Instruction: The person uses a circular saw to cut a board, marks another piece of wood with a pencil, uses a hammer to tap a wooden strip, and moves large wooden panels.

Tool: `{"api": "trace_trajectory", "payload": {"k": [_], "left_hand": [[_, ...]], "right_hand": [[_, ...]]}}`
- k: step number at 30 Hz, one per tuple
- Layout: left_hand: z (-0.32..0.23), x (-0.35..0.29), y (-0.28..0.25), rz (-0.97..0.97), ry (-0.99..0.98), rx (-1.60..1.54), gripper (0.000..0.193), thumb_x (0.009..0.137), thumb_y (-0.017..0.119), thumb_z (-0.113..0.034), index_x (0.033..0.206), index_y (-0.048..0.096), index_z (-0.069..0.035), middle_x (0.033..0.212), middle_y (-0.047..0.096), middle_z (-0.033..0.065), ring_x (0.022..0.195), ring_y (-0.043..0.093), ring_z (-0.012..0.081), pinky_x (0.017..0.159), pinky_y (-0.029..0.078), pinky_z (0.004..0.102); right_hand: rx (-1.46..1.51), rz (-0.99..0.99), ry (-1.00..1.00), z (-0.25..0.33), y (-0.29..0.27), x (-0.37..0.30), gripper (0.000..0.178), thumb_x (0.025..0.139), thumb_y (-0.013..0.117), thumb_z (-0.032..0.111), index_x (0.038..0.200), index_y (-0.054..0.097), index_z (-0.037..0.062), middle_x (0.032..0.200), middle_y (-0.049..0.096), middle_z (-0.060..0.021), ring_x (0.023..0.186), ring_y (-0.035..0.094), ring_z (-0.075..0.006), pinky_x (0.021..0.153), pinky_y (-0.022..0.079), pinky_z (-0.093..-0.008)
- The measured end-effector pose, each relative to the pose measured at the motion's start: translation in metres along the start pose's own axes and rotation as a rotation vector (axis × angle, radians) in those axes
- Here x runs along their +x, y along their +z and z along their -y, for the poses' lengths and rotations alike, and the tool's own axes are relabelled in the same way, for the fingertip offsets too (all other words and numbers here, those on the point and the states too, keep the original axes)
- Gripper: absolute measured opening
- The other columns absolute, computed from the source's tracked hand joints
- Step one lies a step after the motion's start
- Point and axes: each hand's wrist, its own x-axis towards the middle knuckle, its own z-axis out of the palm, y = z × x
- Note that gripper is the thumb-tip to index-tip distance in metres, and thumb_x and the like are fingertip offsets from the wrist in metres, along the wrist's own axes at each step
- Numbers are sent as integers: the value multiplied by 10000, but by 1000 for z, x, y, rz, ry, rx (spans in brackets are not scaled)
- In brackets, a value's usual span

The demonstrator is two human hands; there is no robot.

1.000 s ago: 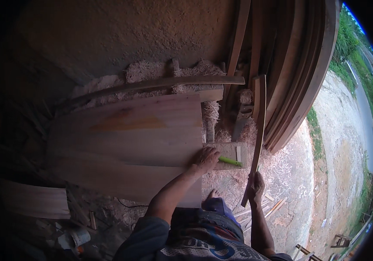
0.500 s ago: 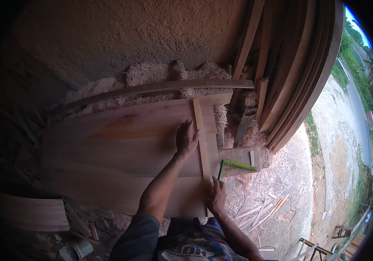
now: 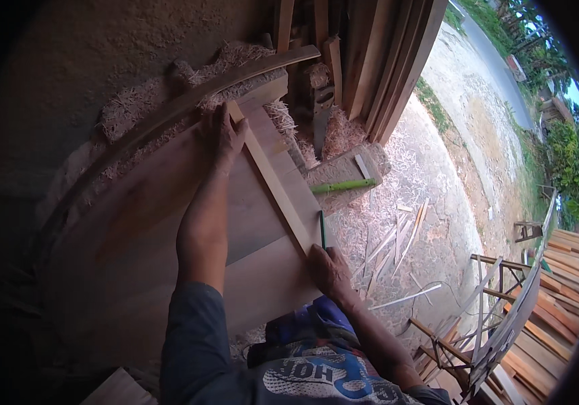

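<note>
Left hand lies flat, fingers spread, pinning the batten's far end to the board as a straightedge. Right hand pinches a green pencil against the batten's near edge.

1. Under my left hand, the wooden slat looks pale, planed and matt.
2. The wide board is smooth, reddish wood.
3. At two o'clock, wood shavings lie rough and fibrous.

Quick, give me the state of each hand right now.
Left hand: open, pressed flat on the far end of the wooden strip lying on the board.
Right hand: closed on a green pencil at the strip's near end.
</note>
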Motion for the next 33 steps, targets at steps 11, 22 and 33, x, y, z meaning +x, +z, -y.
{"api": "trace_trajectory", "payload": {"k": [11, 22, 33], "left_hand": [[45, 35, 41, -174, 69, -160, 717, 943, 627, -478, 1451, 452, -4, 1384, 528, 257, 1269, 513, 443, 1052, 438, 485], [-6, 36, 2, -1, 27, 33, 619, 905, 673, -486, 1231, 590, 34, 1217, 619, 276, 1149, 594, 433, 993, 473, 485], [-20, 31, -13, 80, -66, 10, 543, 910, 665, -447, 1223, 605, -8, 1219, 622, 258, 1150, 597, 410, 976, 476, 489]], "right_hand": [[125, -29, 213, -31, -33, -7, 277, 884, 691, 194, 1150, 696, 115, 932, 667, -143, 911, 673, -349, 789, 544, -440], [131, 47, 271, -18, -19, -94, 475, 848, 768, 198, 1274, 584, 95, 1142, 582, -177, 1050, 618, -388, 869, 541, -462], [198, 27, 205, -30, -23, -95, 529, 872, 723, 148, 1359, 518, 104, 1109, 582, -166, 999, 643, -356, 801, 549, -440]]}}
